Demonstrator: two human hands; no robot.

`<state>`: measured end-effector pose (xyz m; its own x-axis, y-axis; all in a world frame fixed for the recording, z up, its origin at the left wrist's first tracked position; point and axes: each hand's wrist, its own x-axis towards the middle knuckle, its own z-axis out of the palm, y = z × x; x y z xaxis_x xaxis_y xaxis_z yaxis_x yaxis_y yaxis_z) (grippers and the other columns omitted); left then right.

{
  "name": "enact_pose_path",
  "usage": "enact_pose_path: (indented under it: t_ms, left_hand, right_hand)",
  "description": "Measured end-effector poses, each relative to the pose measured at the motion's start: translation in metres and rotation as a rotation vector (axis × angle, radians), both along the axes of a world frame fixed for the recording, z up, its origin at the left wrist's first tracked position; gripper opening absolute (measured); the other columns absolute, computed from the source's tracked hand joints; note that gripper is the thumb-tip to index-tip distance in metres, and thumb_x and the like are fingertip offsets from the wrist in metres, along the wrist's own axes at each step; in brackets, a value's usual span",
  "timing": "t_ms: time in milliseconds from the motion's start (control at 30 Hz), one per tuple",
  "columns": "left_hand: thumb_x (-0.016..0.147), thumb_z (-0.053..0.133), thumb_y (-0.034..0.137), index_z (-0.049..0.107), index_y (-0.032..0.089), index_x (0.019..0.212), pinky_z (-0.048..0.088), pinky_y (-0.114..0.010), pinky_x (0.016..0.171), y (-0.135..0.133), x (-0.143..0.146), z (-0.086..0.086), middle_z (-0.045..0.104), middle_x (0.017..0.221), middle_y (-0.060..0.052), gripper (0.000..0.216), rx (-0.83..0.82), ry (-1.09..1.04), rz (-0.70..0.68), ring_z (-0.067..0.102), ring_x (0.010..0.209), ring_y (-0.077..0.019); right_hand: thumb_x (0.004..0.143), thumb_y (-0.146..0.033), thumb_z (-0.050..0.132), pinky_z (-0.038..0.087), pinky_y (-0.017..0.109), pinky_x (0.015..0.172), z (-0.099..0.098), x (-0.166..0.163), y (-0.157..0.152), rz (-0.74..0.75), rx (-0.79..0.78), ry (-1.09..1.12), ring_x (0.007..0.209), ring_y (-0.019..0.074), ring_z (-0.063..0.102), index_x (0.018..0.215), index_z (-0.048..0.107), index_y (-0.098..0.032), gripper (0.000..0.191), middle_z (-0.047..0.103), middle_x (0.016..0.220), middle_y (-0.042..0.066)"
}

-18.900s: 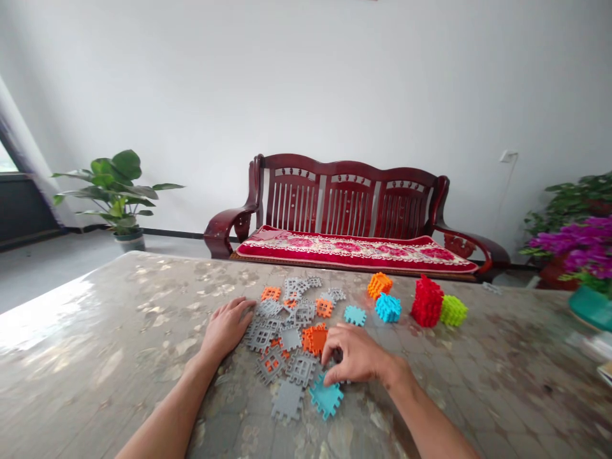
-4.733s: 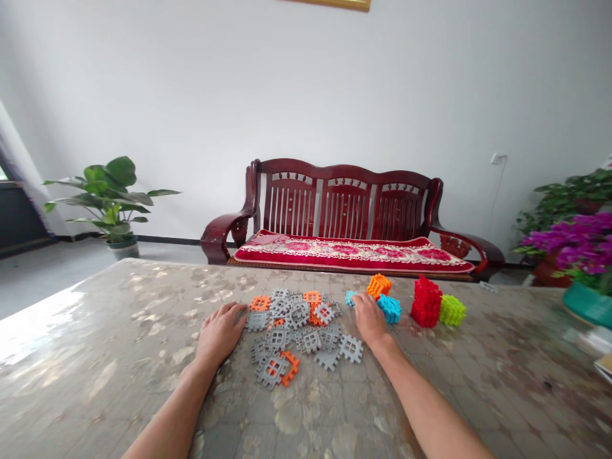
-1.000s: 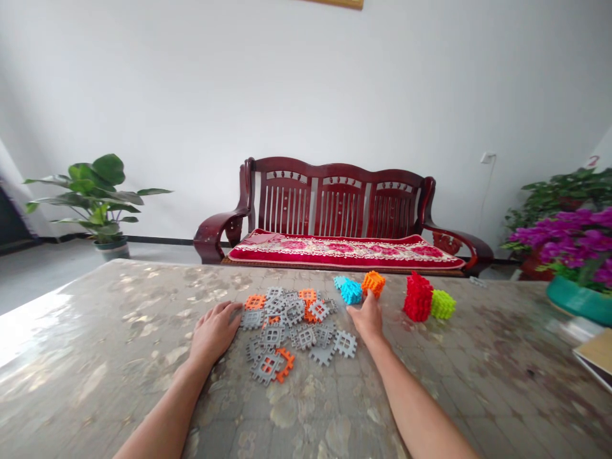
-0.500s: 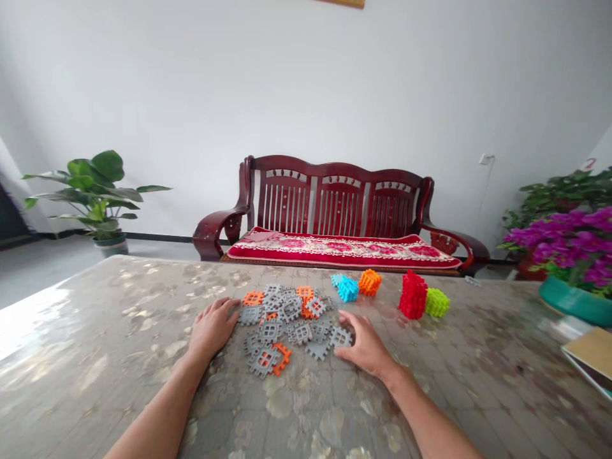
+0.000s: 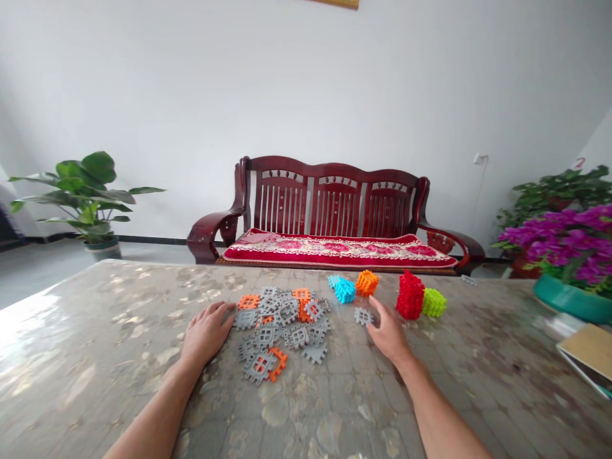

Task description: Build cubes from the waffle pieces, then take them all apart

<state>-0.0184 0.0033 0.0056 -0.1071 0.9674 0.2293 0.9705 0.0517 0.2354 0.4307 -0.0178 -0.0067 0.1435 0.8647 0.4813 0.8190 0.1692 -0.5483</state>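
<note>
My left hand (image 5: 208,328) rests on the table with its fingers stretched out, beside the left edge of a loose pile of flat grey interlocking plastic tiles (image 5: 296,335). Several orange tiles (image 5: 249,301) are mixed into that pile. To the right of it, my right hand (image 5: 389,331) has a single grey tile (image 5: 363,315) between thumb and fingertips, just in front of an orange block cube (image 5: 367,283). Left of that cube is a blue block cube (image 5: 345,291). A tall red block stack (image 5: 410,295) and a lime-green block cube (image 5: 434,302) stand beyond my right hand.
The patterned table (image 5: 287,421) reaches toward a wooden bench (image 5: 335,204) with a red cover. At the right are purple flowers in a teal pot (image 5: 568,299) and a box-like item (image 5: 586,350). A grey piece (image 5: 468,280) lies near the far edge.
My right hand has moved right and farther from me, carrying the grey tile away from the pile. My left hand has stayed beside the pile. The view has shifted slightly.
</note>
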Motion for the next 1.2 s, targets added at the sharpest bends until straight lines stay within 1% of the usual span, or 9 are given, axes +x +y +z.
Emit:
enact_pose_path:
  t_ms: [133, 267, 400, 567, 667, 767, 967, 1100, 1200]
  left_hand:
    - [0.092, 0.036, 0.042, 0.064, 0.030, 0.125, 0.038, -0.042, 0.109, 0.000, 0.000, -0.001, 0.058, 0.139, -0.005, 0.045, 0.018, -0.001, 0.002, 0.054, 0.127, -0.0253]
    - [0.092, 0.035, 0.041, 0.064, 0.030, 0.126, 0.039, -0.042, 0.108, 0.000, 0.000, -0.001, 0.058, 0.139, -0.006, 0.045, 0.017, -0.003, 0.002, 0.054, 0.127, -0.0256]
    - [0.093, 0.035, 0.040, 0.063, 0.030, 0.127, 0.039, -0.041, 0.108, -0.001, 0.001, 0.000, 0.058, 0.139, -0.006, 0.045, 0.020, 0.003, -0.003, 0.053, 0.127, -0.0245]
    - [0.093, 0.035, 0.041, 0.062, 0.032, 0.128, 0.038, -0.043, 0.108, -0.002, 0.004, 0.001, 0.057, 0.140, -0.006, 0.045, 0.001, 0.022, -0.002, 0.052, 0.128, -0.0255]
    - [0.093, 0.037, 0.041, 0.062, 0.032, 0.129, 0.037, -0.043, 0.108, -0.002, 0.005, 0.000, 0.057, 0.140, -0.005, 0.044, 0.007, 0.033, -0.003, 0.051, 0.128, -0.0256]
    - [0.093, 0.038, 0.041, 0.061, 0.032, 0.130, 0.036, -0.044, 0.108, -0.002, 0.007, 0.000, 0.056, 0.141, -0.006, 0.044, 0.005, 0.048, -0.011, 0.050, 0.129, -0.0264]
    - [0.094, 0.037, 0.041, 0.059, 0.031, 0.132, 0.037, -0.044, 0.108, -0.004, 0.007, 0.002, 0.056, 0.141, -0.007, 0.045, -0.005, 0.071, -0.033, 0.050, 0.130, -0.0265]
    - [0.094, 0.037, 0.040, 0.061, 0.031, 0.130, 0.038, -0.044, 0.107, -0.006, 0.008, 0.005, 0.057, 0.140, -0.007, 0.044, -0.003, 0.071, -0.028, 0.050, 0.129, -0.0269]
    - [0.094, 0.039, 0.039, 0.062, 0.031, 0.129, 0.038, -0.043, 0.107, -0.007, 0.009, 0.006, 0.057, 0.139, -0.006, 0.043, 0.005, 0.064, -0.023, 0.051, 0.129, -0.0261]
  right_hand:
    - [0.075, -0.026, 0.059, 0.042, 0.042, 0.102, 0.005, -0.007, -0.002, -0.126, -0.013, -0.137, 0.117, 0.0292, 0.057, 0.131, 0.056, -0.013, 0.058, 0.064, 0.125, 0.014]
    - [0.078, -0.038, 0.064, 0.042, 0.043, 0.097, 0.012, -0.020, -0.003, -0.131, -0.120, -0.261, 0.113, 0.0308, 0.057, 0.134, 0.054, -0.015, 0.062, 0.065, 0.125, 0.013]
    - [0.081, -0.034, 0.060, 0.043, 0.040, 0.092, 0.012, -0.021, -0.001, -0.132, -0.191, -0.304, 0.108, 0.0287, 0.059, 0.128, 0.060, -0.020, 0.049, 0.069, 0.120, 0.010]
    - [0.078, -0.022, 0.057, 0.042, 0.039, 0.092, 0.011, -0.013, -0.003, -0.200, -0.124, -0.300, 0.105, 0.0277, 0.059, 0.121, 0.065, -0.021, 0.044, 0.070, 0.115, 0.009]
    - [0.077, -0.018, 0.056, 0.040, 0.040, 0.098, 0.014, -0.022, -0.005, -0.130, -0.006, -0.254, 0.110, 0.0262, 0.057, 0.117, 0.067, -0.022, 0.042, 0.069, 0.119, 0.006]
    - [0.082, -0.021, 0.054, 0.042, 0.039, 0.099, 0.017, -0.049, -0.007, 0.008, 0.033, -0.164, 0.110, 0.0250, 0.058, 0.116, 0.067, -0.021, 0.037, 0.070, 0.116, 0.007]
    - [0.080, -0.032, 0.063, 0.045, 0.039, 0.099, 0.022, -0.108, 0.000, 0.144, -0.083, -0.005, 0.112, 0.0258, 0.060, 0.123, 0.063, -0.019, 0.045, 0.069, 0.119, 0.009]
    - [0.073, -0.034, 0.070, 0.044, 0.041, 0.100, 0.023, -0.124, 0.009, 0.139, -0.148, 0.007, 0.114, 0.0283, 0.060, 0.130, 0.059, -0.017, 0.060, 0.069, 0.120, 0.010]
    - [0.072, -0.033, 0.072, 0.044, 0.041, 0.100, 0.022, -0.128, 0.012, 0.126, -0.158, 0.016, 0.113, 0.0281, 0.060, 0.129, 0.060, -0.020, 0.061, 0.071, 0.117, 0.008]
